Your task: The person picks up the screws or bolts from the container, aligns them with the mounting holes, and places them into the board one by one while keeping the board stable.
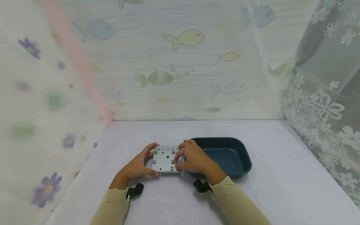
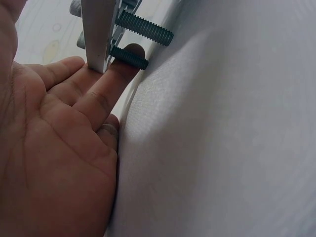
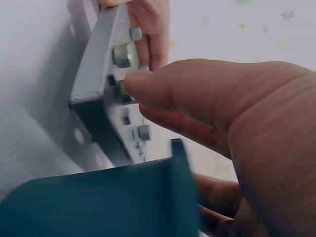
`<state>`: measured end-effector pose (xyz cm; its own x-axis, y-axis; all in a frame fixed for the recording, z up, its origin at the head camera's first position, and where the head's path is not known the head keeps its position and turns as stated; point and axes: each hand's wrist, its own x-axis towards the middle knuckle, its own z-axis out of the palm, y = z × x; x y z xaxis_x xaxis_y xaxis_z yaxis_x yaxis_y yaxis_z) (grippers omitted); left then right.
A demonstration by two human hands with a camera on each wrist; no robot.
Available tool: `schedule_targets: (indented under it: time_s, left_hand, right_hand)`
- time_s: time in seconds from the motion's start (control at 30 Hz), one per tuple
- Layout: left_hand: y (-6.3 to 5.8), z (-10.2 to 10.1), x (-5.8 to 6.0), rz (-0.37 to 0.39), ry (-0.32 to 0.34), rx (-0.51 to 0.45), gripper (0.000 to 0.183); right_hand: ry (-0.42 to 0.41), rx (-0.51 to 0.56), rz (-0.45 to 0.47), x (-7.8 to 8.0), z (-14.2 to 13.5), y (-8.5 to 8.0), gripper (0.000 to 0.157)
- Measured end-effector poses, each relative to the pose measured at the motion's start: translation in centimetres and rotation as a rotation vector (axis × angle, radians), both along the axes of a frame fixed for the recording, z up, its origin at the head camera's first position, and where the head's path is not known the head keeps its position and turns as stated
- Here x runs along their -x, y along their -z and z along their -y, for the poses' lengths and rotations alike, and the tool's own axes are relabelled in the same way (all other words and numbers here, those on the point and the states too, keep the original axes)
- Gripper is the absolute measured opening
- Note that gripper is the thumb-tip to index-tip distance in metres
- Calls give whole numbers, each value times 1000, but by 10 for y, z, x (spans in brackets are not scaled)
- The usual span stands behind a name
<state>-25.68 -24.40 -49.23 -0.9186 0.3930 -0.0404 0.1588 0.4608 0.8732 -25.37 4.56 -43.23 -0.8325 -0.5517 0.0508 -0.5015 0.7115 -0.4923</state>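
A silver metal plate (image 1: 163, 163) with holes and several socket-head bolts lies in front of me, slightly raised off the table. My left hand (image 1: 137, 166) grips its left side, thumb at the near edge and fingers at the far one. In the left wrist view, threaded bolt shanks (image 2: 145, 28) stick out beneath the plate, a fingertip against one. At the plate's right side, my right hand (image 1: 196, 158) pinches a bolt head (image 3: 123, 94) between thumb and index finger. Its index fingertip is partly hidden behind the thumb in the right wrist view.
A dark teal tray (image 1: 246, 156) stands right beside the plate, partly under my right hand. A small brass-coloured piece (image 1: 203, 150) shows near its left wall. White cloth covers the table (image 1: 281, 187); patterned curtains (image 1: 180, 93) hang behind and at both sides.
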Motion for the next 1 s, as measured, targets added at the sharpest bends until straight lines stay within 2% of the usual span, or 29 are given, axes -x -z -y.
schedule_targets:
  time_s: [0.37, 0.63, 1.0]
  left_hand:
    - [-2, -1, -2, 4, 1, 1, 129]
    - [-3, -2, 0, -3, -8, 13, 130]
    - [-2, -1, 0, 0, 3, 2, 129]
  right_hand:
    - [-30, 119, 19, 2, -7, -6, 15]
    - [15, 161, -18, 7, -19, -11, 15]
    - [28, 168, 7, 19, -38, -19, 16]
